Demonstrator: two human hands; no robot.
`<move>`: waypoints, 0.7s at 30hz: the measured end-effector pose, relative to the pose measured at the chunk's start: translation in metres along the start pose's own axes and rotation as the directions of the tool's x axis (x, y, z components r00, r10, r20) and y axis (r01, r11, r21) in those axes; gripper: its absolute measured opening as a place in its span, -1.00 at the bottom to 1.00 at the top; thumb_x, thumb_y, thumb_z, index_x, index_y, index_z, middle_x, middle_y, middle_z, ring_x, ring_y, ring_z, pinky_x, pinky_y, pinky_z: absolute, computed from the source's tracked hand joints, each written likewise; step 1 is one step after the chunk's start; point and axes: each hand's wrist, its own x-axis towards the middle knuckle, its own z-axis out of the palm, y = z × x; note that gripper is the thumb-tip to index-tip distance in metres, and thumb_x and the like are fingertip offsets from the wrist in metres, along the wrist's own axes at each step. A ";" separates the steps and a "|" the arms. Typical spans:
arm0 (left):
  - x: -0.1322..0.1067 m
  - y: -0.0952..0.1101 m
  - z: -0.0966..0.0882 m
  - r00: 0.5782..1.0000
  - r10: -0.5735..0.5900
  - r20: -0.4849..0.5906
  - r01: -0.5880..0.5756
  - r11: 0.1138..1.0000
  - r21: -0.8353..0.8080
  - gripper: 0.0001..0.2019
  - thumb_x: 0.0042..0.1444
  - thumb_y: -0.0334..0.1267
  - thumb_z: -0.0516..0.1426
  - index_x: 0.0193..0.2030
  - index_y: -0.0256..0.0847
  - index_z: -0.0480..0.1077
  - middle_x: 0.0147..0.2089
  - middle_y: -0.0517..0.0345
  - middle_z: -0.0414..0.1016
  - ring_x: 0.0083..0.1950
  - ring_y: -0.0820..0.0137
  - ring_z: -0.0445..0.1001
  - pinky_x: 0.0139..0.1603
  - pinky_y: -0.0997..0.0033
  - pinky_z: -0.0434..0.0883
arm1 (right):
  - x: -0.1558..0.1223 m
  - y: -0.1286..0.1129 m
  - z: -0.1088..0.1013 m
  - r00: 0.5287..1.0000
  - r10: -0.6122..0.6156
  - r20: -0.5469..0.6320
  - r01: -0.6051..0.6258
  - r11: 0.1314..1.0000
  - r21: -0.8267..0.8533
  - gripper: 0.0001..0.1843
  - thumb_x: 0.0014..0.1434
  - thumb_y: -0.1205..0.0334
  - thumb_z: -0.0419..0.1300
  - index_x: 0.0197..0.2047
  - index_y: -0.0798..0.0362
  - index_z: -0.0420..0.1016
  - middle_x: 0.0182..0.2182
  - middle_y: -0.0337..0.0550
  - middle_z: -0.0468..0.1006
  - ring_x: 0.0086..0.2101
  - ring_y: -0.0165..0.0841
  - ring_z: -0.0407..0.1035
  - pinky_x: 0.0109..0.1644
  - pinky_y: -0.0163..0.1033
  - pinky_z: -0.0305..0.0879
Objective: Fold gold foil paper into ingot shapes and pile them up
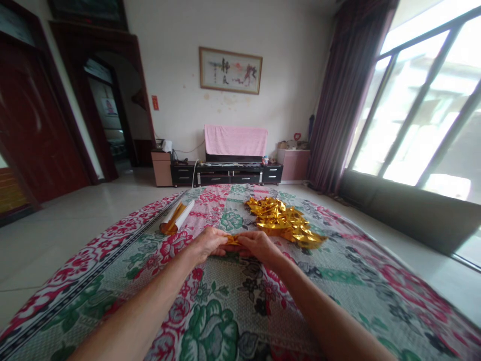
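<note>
Between my two hands is a small piece of gold foil paper [233, 239], partly covered by the fingers. My left hand [212, 242] pinches its left end, and my right hand [257, 243] pinches the right end. Both hands are just above the flowered cloth. Beyond my right hand lies a pile of folded gold foil pieces [281, 220], shiny and pointed at the ends. To the left of my left hand rests a roll of white and gold sheets [178, 217], curled into a tube.
A flowered cloth [210, 326] in pink, green and grey covers the surface under my hands. Past its far edge stands a low black cabinet [214, 177], with a pink towel [236, 140] draped above it. A dark curtain [341, 95] and windows are on the right.
</note>
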 end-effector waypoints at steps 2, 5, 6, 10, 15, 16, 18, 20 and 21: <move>0.000 0.000 0.000 1.000 0.013 0.015 -0.013 1.000 0.008 -0.74 -0.07 -0.44 0.09 -0.20 -0.35 0.48 -0.34 -0.02 0.56 -0.28 0.41 0.52 -0.51 0.65 0.31 | 0.000 0.000 -0.001 1.000 0.003 0.009 -0.003 1.000 0.000 -0.79 0.04 0.28 0.12 -0.28 0.06 0.56 -0.44 -0.26 0.56 -0.49 -0.51 0.37 -0.43 -0.45 0.29; -0.002 0.001 -0.003 0.998 0.024 0.055 -0.024 1.000 0.011 -0.73 -0.09 -0.40 0.12 -0.20 -0.35 0.48 -0.30 -0.03 0.56 -0.25 0.39 0.51 -0.49 0.65 0.32 | 0.001 0.002 -0.001 1.000 0.004 -0.009 -0.004 1.000 0.007 -0.81 0.02 0.27 0.14 -0.31 0.06 0.57 -0.47 -0.26 0.56 -0.51 -0.51 0.37 -0.45 -0.44 0.28; -0.002 0.001 -0.004 0.997 0.021 0.078 -0.022 1.000 0.010 -0.73 -0.09 -0.39 0.13 -0.19 -0.35 0.48 -0.28 -0.04 0.56 -0.24 0.39 0.51 -0.49 0.65 0.32 | 0.002 0.003 -0.001 1.000 0.003 -0.014 -0.002 1.000 0.014 -0.81 0.02 0.26 0.14 -0.32 0.07 0.57 -0.47 -0.26 0.56 -0.51 -0.50 0.38 -0.45 -0.44 0.28; -0.005 0.003 -0.008 0.983 0.019 0.182 -0.019 1.000 -0.004 -0.73 -0.07 -0.36 0.14 -0.18 -0.33 0.48 -0.25 -0.05 0.55 -0.20 0.39 0.50 -0.47 0.66 0.32 | 0.003 0.007 -0.001 1.000 -0.005 -0.014 0.006 0.999 0.038 -0.80 0.02 0.20 0.16 -0.31 0.06 0.57 -0.45 -0.23 0.58 -0.48 -0.47 0.40 -0.43 -0.41 0.31; -0.002 0.002 -0.006 0.994 0.025 0.107 -0.024 1.000 -0.002 -0.72 -0.11 -0.36 0.15 -0.19 -0.34 0.48 -0.28 -0.06 0.56 -0.23 0.37 0.51 -0.48 0.63 0.32 | 0.003 0.007 0.000 0.999 -0.023 -0.042 0.024 0.999 0.029 -0.81 0.00 0.22 0.17 -0.34 0.06 0.58 -0.48 -0.25 0.57 -0.52 -0.49 0.38 -0.48 -0.44 0.28; -0.002 0.002 -0.005 0.996 0.024 0.089 -0.024 1.000 -0.001 -0.71 -0.12 -0.37 0.15 -0.19 -0.34 0.49 -0.29 -0.06 0.56 -0.23 0.36 0.51 -0.48 0.63 0.32 | 0.002 0.007 0.000 0.999 -0.027 -0.046 0.029 0.999 0.031 -0.82 -0.01 0.21 0.18 -0.35 0.06 0.58 -0.49 -0.25 0.57 -0.54 -0.50 0.36 -0.49 -0.44 0.27; -0.001 0.001 -0.003 0.997 0.028 0.073 -0.027 1.000 -0.004 -0.71 -0.12 -0.38 0.15 -0.19 -0.34 0.48 -0.30 -0.05 0.56 -0.24 0.35 0.51 -0.49 0.63 0.32 | 0.003 0.008 0.001 0.998 -0.031 -0.045 0.033 0.999 0.041 -0.82 -0.01 0.21 0.18 -0.37 0.07 0.58 -0.51 -0.26 0.56 -0.56 -0.52 0.34 -0.51 -0.45 0.26; -0.001 0.000 -0.002 0.997 0.030 0.065 -0.030 1.000 -0.007 -0.72 -0.10 -0.39 0.13 -0.18 -0.33 0.48 -0.32 -0.03 0.56 -0.24 0.36 0.51 -0.49 0.64 0.31 | 0.004 0.010 0.001 0.999 -0.030 -0.040 0.032 0.998 0.053 -0.82 -0.02 0.20 0.18 -0.39 0.08 0.58 -0.51 -0.26 0.55 -0.57 -0.52 0.33 -0.51 -0.45 0.26; -0.001 0.000 -0.001 0.998 0.030 0.060 -0.029 1.000 -0.005 -0.72 -0.09 -0.40 0.12 -0.18 -0.33 0.48 -0.32 -0.02 0.56 -0.24 0.37 0.51 -0.49 0.64 0.31 | 0.006 0.011 0.001 0.999 -0.029 -0.043 0.031 0.998 0.057 -0.82 -0.02 0.20 0.18 -0.39 0.08 0.57 -0.51 -0.25 0.55 -0.56 -0.52 0.34 -0.50 -0.45 0.26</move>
